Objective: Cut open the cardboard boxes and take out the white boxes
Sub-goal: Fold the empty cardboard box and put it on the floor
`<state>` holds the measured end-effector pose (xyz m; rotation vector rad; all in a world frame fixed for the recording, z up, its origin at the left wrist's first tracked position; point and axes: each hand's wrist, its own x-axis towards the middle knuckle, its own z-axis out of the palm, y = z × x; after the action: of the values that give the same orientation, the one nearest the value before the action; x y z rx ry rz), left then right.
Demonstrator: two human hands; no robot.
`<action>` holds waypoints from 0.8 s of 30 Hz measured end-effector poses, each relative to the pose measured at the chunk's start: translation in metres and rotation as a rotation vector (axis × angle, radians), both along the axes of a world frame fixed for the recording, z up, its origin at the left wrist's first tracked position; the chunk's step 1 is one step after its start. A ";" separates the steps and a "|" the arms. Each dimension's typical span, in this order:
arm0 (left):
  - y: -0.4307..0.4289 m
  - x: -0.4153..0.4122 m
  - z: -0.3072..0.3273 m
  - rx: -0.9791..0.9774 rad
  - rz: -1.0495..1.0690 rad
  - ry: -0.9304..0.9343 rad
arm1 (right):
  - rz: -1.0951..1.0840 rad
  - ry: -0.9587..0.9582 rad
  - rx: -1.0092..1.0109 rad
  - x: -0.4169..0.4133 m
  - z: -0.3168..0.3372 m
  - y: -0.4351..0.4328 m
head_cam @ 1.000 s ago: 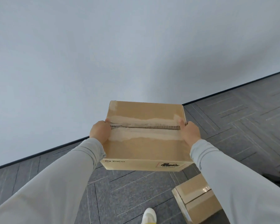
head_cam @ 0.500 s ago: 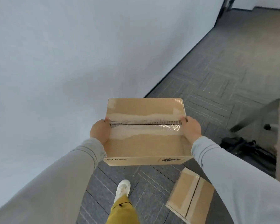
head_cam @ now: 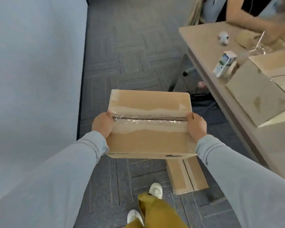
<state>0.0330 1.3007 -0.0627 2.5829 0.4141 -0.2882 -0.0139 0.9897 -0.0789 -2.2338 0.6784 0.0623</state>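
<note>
1. The left hand (head_cam: 102, 125) holds the left side of the cardboard box (head_cam: 148, 142), with the thumb on top and the fingers curled round the edge. The right hand (head_cam: 196, 125) holds the right side the same way. The box is up in the air in front of the person, flat, with its lid up.
2. The hands grip only the two sides, and nothing is under the box. If one hand slides or lets go, I think the box tips and falls.
3. The clear tape (head_cam: 127, 120) along the middle looks crinkled, and a dark slit shows between the flaps. I cannot tell if it is cut all the way. If it is, the flaps may pop up and the things inside may slide. No white box shows yet.
4. No knife is in view, and both hands are full, so neither can cut right now.
5. A second box on the floor (head_cam: 186, 176) lies just beside the white shoe (head_cam: 155, 190). A step to the right may catch it, and the person may trip.
6. The table (head_cam: 202, 40) is near on the right. A small milk carton (head_cam: 224, 63) stands close to its edge, beside a big box on the table (head_cam: 257, 91). Setting the held box down too fast may knock the carton over.
</note>
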 end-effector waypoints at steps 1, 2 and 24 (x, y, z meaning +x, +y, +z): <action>-0.014 0.014 -0.006 0.000 -0.042 0.003 | -0.056 0.008 0.010 0.000 -0.003 -0.011; -0.028 0.026 -0.010 -0.001 -0.082 0.010 | -0.107 0.014 0.021 -0.001 -0.007 -0.022; -0.275 0.134 -0.122 0.004 -0.967 0.118 | -1.125 0.159 0.263 -0.101 -0.107 -0.064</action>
<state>0.1666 1.0256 -0.1848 2.5795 -0.8339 -0.7539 -0.1151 0.9260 -0.1859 -1.3526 1.7887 -0.2215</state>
